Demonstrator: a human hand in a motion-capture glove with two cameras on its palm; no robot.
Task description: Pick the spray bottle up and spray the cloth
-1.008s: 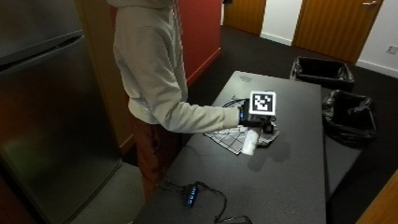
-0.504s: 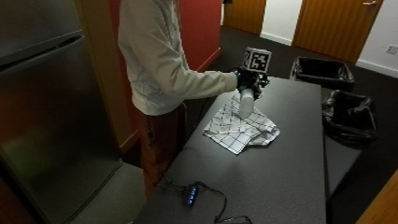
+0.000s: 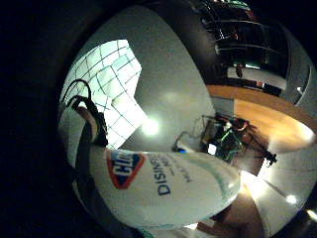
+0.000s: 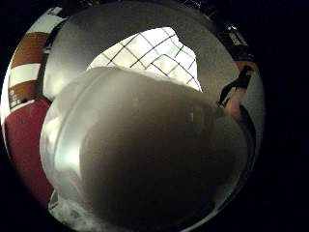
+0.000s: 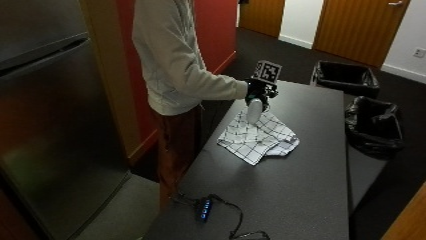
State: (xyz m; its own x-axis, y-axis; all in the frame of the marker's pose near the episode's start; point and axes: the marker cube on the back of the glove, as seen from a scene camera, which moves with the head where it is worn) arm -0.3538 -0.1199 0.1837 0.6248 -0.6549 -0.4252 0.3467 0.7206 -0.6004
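Risk here, as we see it: our gloved right hand [image 5: 259,91] grips the disinfectant spray bottle [image 5: 253,110] above the checked cloth [image 5: 258,136] on the bench [image 5: 313,170], so a misaimed nozzle could wet the bench instead.

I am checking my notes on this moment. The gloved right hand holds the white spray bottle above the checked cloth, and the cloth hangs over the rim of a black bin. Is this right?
Not quite. The right hand does hold the spray bottle above the checked cloth, but the cloth lies crumpled on the dark table, not on a bin. The outside view shows this.
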